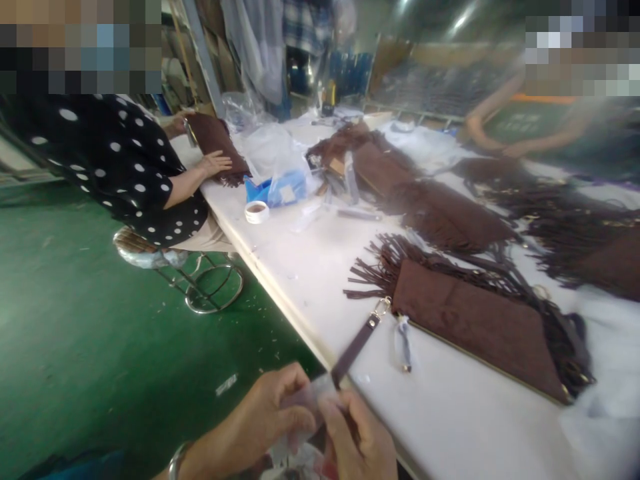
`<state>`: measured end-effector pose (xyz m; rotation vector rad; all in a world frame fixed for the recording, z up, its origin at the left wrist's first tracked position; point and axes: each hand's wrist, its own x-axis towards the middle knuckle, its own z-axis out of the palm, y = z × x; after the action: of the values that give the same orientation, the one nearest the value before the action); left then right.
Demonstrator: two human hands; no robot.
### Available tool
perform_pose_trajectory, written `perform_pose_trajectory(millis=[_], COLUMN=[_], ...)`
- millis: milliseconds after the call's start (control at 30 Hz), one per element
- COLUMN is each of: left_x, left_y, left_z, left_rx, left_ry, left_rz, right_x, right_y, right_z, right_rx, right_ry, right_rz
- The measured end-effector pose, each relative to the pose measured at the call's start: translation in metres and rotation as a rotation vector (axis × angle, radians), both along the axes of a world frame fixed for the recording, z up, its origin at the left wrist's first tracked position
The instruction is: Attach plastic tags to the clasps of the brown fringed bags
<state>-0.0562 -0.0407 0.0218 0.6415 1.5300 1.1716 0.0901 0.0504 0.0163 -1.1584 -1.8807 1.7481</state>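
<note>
A dark brown wrist strap [357, 348] hangs over the table edge, clipped by a gold-coloured clasp to a brown fringed clutch bag [475, 327]. Its lower end runs into a piece of clear plastic film [320, 390] between my hands. My left hand [267, 417] is closed, thumb and fingers pinching the film. Close beside it, my right hand [357, 437] is closed around the strap's end and the film. Fingers hide how far the film covers the strap. A small plastic-wrapped tassel or zip pull [403, 343] lies by the bag.
More brown fringed bags [450, 217] are spread over the white table [295, 267]. A tape roll [257, 212] and a blue tape dispenser [280, 189] stand near its left edge. One co-worker [115, 160] handles a bag at left; another person [530, 127] is across the table.
</note>
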Motion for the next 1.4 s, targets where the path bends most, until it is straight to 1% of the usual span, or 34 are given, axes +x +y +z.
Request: perform_pose_trajectory(millis=[67, 133, 167, 267, 333, 400, 500, 567, 600, 667, 700, 733, 767, 867, 967, 1033, 1100, 1167, 1233, 1300, 1400], left_x=[0.000, -0.005, -0.009, -0.026, -0.036, -0.040, -0.037, -0.033, -0.032, -0.031, -0.031, -0.031, -0.030, -0.020, -0.004, 0.002, 0.002, -0.003, -0.010, -0.016, -0.021], left_y=[-0.008, -0.022, -0.031, -0.056, -0.068, -0.077, -0.087, -0.090, -0.090, -0.084, -0.078, -0.070, -0.061, -0.031, -0.008, -0.001, -0.001, -0.006, -0.013, -0.020, -0.026], left_z=[-0.013, -0.030, -0.039, -0.057, -0.063, -0.066, -0.070, -0.073, -0.073, -0.072, -0.069, -0.067, -0.064, -0.055, -0.050, -0.051, -0.054, -0.058, -0.062, -0.065, -0.066], left_rx=[-0.052, -0.115, -0.135, -0.163, -0.170, -0.182, -0.215, -0.248, -0.261, -0.249, -0.210, -0.152, -0.083, 0.069, 0.091, 0.057, 0.008, -0.015, -0.024, -0.040, -0.077], left_ry=[-0.137, -0.256, -0.285, -0.231, -0.187, -0.176, -0.183, -0.186, -0.150, -0.004, 0.061, 0.080, 0.046, -0.263, -0.437, -0.459, -0.395, -0.292, -0.220, -0.195, -0.183], left_rz=[-0.026, -0.078, -0.084, -0.022, -0.013, -0.041, -0.086, -0.152, -0.202, -0.286, -0.294, -0.281, -0.240, -0.091, 0.021, 0.071, 0.120, 0.152, 0.138, 0.115, 0.105], right_x=[0.004, 0.011, 0.015, 0.023, 0.024, 0.023, 0.019, 0.017, 0.017, 0.016, 0.016, 0.015, 0.015, 0.013, 0.011, 0.010, 0.010, 0.012, 0.012, 0.009, -0.003], right_y=[0.010, 0.020, 0.024, 0.030, 0.031, 0.028, 0.020, 0.012, 0.008, -0.001, -0.004, -0.006, -0.008, -0.008, -0.007, -0.008, -0.010, -0.011, -0.008, -0.001, 0.007], right_z=[0.008, 0.012, 0.013, 0.009, 0.006, 0.004, -0.002, -0.010, -0.015, -0.025, -0.029, -0.033, -0.036, -0.039, -0.038, -0.039, -0.042, -0.044, -0.045, -0.044, -0.043], right_rx=[-0.032, -0.030, -0.017, 0.027, 0.042, 0.043, 0.054, 0.093, 0.120, 0.182, 0.216, 0.249, 0.278, 0.331, 0.339, 0.268, 0.096, -0.099, -0.272, -0.461, -0.724], right_ry=[-0.033, -0.061, -0.077, -0.118, -0.143, -0.167, -0.166, -0.163, -0.165, -0.172, -0.173, -0.173, -0.172, -0.173, -0.159, -0.140, -0.099, -0.050, -0.016, 0.054, 0.263], right_rz=[-0.081, -0.118, -0.125, -0.137, -0.127, -0.097, -0.054, -0.028, -0.009, 0.040, 0.064, 0.086, 0.102, 0.115, 0.107, 0.091, 0.049, -0.034, -0.126, -0.226, -0.359])
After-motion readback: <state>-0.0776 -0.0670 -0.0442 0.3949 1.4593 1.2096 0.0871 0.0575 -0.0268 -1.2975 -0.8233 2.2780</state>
